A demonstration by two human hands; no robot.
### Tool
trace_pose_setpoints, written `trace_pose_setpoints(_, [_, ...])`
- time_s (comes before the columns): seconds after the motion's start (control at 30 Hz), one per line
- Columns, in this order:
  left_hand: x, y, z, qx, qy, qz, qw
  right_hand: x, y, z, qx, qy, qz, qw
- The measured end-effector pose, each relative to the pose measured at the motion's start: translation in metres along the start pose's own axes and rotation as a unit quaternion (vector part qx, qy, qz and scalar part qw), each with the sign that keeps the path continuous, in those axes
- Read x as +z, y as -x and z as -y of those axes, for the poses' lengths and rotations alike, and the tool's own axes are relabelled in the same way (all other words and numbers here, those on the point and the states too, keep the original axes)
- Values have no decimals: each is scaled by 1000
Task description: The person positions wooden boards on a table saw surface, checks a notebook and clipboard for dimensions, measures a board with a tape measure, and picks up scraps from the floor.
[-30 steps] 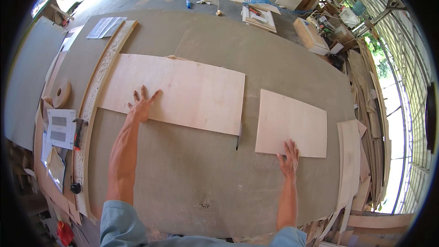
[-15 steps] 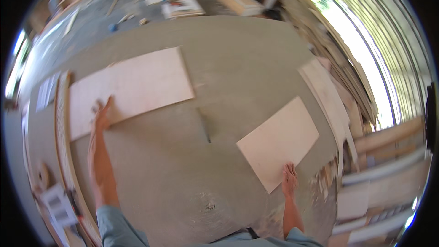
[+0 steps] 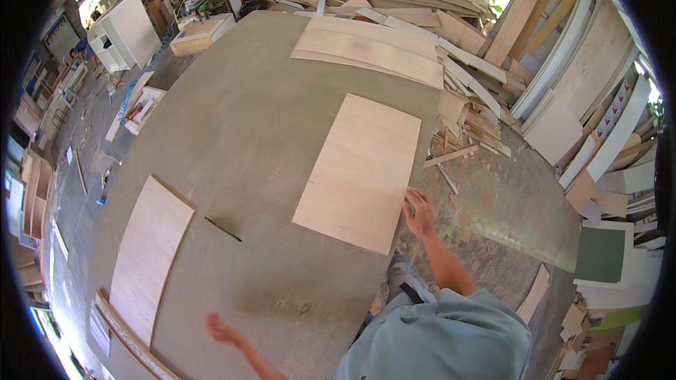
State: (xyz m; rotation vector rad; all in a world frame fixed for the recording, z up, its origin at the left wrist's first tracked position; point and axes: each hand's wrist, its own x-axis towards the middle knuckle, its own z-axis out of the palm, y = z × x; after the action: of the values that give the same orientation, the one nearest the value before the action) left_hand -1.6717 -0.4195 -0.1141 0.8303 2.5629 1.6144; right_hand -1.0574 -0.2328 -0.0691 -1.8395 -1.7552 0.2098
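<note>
A pale rectangular plywood panel lies flat on the large grey-brown tabletop, near the edge closest to my body. My right hand is at that panel's right long edge, fingers bent against it. My left hand hovers over the lower part of the tabletop, apart from both panels. It is blurred, and its fingers cannot be made out; nothing shows in it. A second, longer plywood panel rests at the left. Between the two panels lies a thin dark stick-like tool.
Pale boards lie stacked at the table's far end. Wood offcuts pile up on the floor beyond the right edge, and tall boards lean farther right. A long wooden strip lies at the lower left. A white cabinet stands far left.
The view has swung to the right. My left hand has come off the longer panel and drawn back toward me. My right hand remains at the edge of the nearer panel.
</note>
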Motion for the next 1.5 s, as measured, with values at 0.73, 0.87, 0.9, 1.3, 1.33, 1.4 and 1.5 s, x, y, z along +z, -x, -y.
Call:
trace_pose_setpoints(0.73, [265,283,-260,-237,-71,22,969,-5,-403,-316,305,-471,-19,827])
trace_pose_setpoints(0.87, [260,313,-239,-173,-150,-21,973,-2,-415,-315,301,-485,8,821])
trace_pose_setpoints(0.9, [263,323,-245,-171,-167,-27,971,0,-418,-321,291,-498,12,817])
trace_pose_setpoints(1.3, [260,414,-328,-227,-193,-63,953,-22,-347,-192,222,-4,-75,972])
trace_pose_setpoints(1.33, [265,418,-344,-241,-172,-54,954,-2,-331,-192,121,-9,-63,991])
trace_pose_setpoints(1.4, [260,424,-337,-232,-200,-60,950,27,-305,-165,-36,-37,62,997])
trace_pose_setpoints(1.5, [252,426,-332,-229,-279,-53,931,4,-282,-121,-112,-29,179,977])
